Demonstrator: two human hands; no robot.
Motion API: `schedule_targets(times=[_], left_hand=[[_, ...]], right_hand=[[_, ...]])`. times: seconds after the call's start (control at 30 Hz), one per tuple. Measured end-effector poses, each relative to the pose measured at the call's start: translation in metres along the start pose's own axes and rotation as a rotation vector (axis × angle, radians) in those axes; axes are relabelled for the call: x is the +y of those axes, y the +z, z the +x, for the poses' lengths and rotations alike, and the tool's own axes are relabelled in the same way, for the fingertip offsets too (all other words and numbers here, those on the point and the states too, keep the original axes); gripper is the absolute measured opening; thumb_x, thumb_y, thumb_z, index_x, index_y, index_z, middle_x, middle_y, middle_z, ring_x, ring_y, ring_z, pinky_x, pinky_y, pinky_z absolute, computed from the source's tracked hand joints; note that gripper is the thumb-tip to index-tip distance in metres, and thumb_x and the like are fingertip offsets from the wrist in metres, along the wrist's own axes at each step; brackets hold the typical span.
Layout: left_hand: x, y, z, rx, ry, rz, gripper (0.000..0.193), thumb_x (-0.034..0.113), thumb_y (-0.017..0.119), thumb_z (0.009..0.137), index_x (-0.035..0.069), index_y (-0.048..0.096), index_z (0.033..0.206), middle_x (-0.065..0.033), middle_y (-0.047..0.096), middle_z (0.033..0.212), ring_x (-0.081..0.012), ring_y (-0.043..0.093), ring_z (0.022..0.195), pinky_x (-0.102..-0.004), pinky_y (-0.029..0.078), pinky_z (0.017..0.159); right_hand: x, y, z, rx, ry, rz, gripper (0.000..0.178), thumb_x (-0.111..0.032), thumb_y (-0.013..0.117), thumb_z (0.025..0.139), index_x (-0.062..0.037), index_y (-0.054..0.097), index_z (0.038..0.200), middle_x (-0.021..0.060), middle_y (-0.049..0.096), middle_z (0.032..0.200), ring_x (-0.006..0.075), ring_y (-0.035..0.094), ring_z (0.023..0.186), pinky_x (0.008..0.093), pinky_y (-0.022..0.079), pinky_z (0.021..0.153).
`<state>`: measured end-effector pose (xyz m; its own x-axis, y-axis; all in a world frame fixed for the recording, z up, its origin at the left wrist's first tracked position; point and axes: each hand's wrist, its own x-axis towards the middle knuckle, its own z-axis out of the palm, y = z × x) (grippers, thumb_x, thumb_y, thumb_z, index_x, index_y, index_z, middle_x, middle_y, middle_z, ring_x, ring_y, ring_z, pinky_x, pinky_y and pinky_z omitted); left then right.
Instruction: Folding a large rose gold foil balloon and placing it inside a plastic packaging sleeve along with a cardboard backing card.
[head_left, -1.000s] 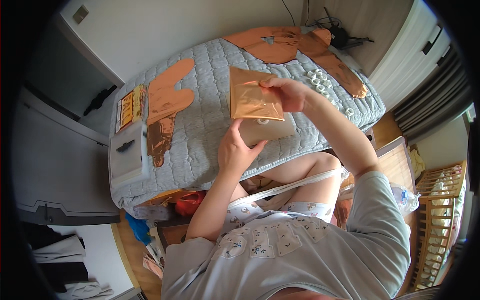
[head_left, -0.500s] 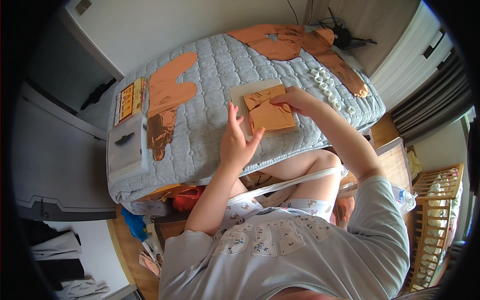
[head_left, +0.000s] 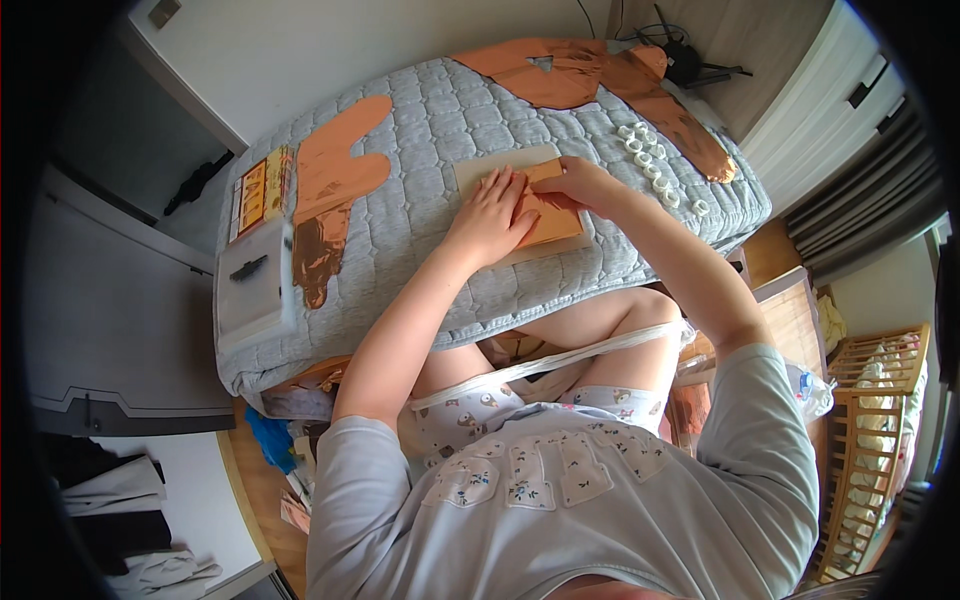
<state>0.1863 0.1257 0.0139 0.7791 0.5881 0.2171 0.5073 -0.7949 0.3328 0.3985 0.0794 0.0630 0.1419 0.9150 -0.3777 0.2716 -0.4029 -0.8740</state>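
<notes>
A flat square of folded copper-coloured foil, like a folded foil balloon (head_left: 553,226), lies on a pale board (head_left: 468,176) near the front edge of a grey quilted mattress (head_left: 425,130). My left hand (head_left: 487,222) rests on the left part of the foil, fingers stretched out flat and covering much of it. At the foil's upper right corner, my right hand (head_left: 588,187) pinches the edge between thumb and fingers; its fingertips are partly hidden.
Flat copper foil balloons lie at left (head_left: 342,160) and far right (head_left: 570,75). Several small white rolls (head_left: 655,168) sit to the right. A colourful printed packet (head_left: 261,193) and a clear plastic sleeve (head_left: 255,300) with a black item lie at the left edge. A wooden crib (head_left: 875,400) stands right.
My left hand has come down from beside the foil onto it, fingers flat. My right hand stays at the upper right corner. The view has shifted slightly.
</notes>
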Motion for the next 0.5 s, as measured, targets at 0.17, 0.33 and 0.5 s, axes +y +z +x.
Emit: schedule_targets(times=[0.17, 0.33, 0.5], left_hand=[[0.003, 0.000, -0.002, 0.007, 0.008, 0.105, 0.072, 0.050, 0.047, 0.103, 0.001, 0.037, 0.155, -0.0248, 0.036, 0.160, -0.0396, 0.032, 0.151, -0.0488, 0.024, 0.125], [0.007, 0.002, -0.002, -0.004, 0.009, 0.205, 0.072, 0.049, 0.047, 0.103, 0.005, 0.032, 0.159, -0.0203, 0.034, 0.163, -0.0372, 0.029, 0.153, -0.0496, 0.022, 0.125], [0.000, 0.008, -0.007, 0.101, 0.076, 0.182, 0.072, 0.053, 0.048, 0.102, 0.009, 0.034, 0.158, -0.0240, 0.036, 0.160, -0.0393, 0.032, 0.150, -0.0546, 0.024, 0.123]], right_hand=[[0.007, 0.011, -0.033, 0.386, -0.521, -0.722, 0.062, -0.038, 0.075, 0.092, -0.0033, 0.052, 0.139, 0.0153, 0.065, 0.125, 0.0307, 0.065, 0.113, 0.0464, 0.052, 0.095], [0.039, 0.001, -0.036, 0.169, -0.752, -1.079, 0.075, -0.049, 0.065, 0.097, -0.0100, 0.040, 0.156, 0.0130, 0.039, 0.161, 0.0312, 0.034, 0.151, 0.0519, 0.024, 0.125], [0.046, -0.014, -0.030, -0.046, -0.715, -1.017, 0.095, -0.061, 0.062, 0.094, -0.0145, 0.020, 0.165, 0.0092, 0.019, 0.171, 0.0268, 0.013, 0.159, 0.0534, 0.009, 0.128]])
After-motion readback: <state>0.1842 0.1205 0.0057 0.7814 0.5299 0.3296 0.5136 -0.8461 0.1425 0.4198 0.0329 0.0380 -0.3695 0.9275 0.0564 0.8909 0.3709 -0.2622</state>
